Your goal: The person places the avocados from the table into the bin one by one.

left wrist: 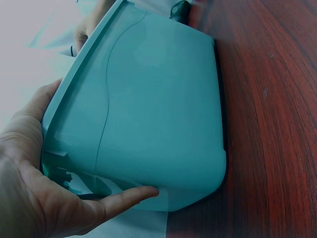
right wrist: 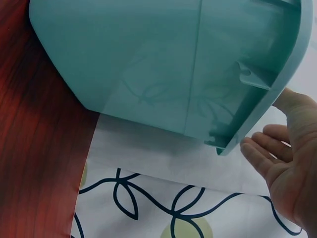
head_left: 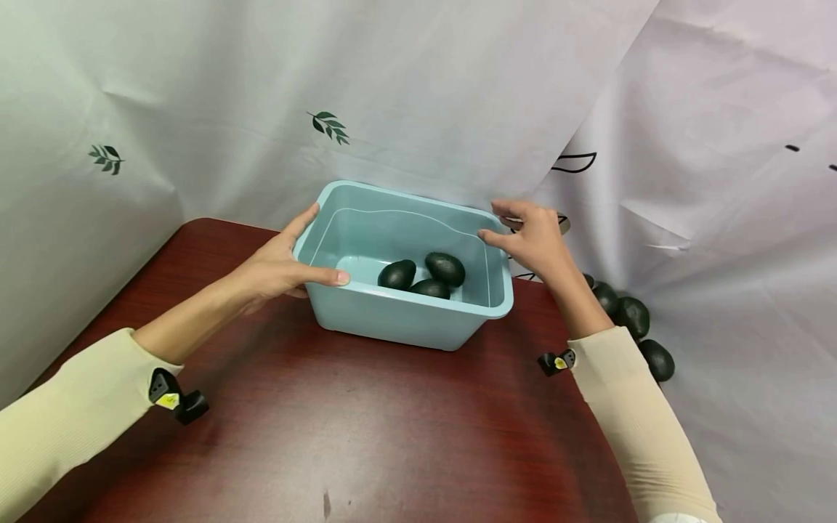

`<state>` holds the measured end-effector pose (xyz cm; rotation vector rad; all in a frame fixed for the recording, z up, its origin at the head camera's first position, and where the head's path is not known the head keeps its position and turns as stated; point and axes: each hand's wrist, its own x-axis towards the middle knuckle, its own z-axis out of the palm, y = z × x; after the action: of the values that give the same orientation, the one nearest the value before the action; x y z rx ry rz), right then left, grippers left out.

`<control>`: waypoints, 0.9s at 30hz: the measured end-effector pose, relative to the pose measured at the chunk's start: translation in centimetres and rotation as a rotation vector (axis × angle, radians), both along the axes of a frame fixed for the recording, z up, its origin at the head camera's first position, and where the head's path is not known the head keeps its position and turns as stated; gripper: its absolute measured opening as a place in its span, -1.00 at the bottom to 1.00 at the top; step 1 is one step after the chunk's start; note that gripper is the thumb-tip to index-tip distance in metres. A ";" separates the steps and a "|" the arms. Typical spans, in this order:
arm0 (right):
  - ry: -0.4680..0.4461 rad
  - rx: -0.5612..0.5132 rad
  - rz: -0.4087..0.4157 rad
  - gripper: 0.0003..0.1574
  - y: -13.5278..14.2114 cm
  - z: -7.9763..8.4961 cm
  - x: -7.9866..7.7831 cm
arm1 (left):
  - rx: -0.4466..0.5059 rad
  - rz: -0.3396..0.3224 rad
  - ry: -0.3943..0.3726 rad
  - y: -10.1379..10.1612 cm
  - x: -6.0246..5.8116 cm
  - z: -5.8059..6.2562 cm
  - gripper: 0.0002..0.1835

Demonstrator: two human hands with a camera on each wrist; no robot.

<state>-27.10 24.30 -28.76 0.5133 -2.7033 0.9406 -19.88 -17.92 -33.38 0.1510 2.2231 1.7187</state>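
A light blue plastic bin (head_left: 392, 319) stands on the table with three avocados in it: one on the left (head_left: 397, 274), one at the back right (head_left: 445, 269) and one in front (head_left: 430, 288). My left hand (head_left: 277, 263) grips the bin's left end, thumb along the front rim and other fingers around the end. In the left wrist view, one finger lies along the bin's outer wall. My right hand (head_left: 532, 236) is at the right end, its thumb over the rim. The right wrist view shows its other fingers (right wrist: 270, 146) loosely bent outside, apart from the wall.
The dark red wooden table (head_left: 340, 421) runs toward me. Several more avocados (head_left: 632, 317) lie beyond the right forearm, partly hidden by the sleeve. A white patterned cloth (head_left: 418, 94) hangs behind the bin and along the sides.
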 end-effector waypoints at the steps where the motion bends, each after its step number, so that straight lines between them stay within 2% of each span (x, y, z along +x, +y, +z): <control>1: 0.000 0.000 0.002 -0.24 0.1 -0.1 0.0 | 0.000 0.000 0.000 0.0 0.0 0.0 0.49; 13: -0.021 -0.010 0.017 -0.28 0.9 -0.4 0.5 | -0.003 -0.004 0.006 0.1 0.0 0.0 0.49; 27: -0.025 -0.010 -0.031 -0.32 2.1 -1.2 1.1 | -0.005 0.001 0.003 0.1 0.1 0.0 0.49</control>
<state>-26.05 26.38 -29.95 0.4592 -2.7190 0.9581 -19.80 -17.86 -33.36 0.1510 2.2303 1.7145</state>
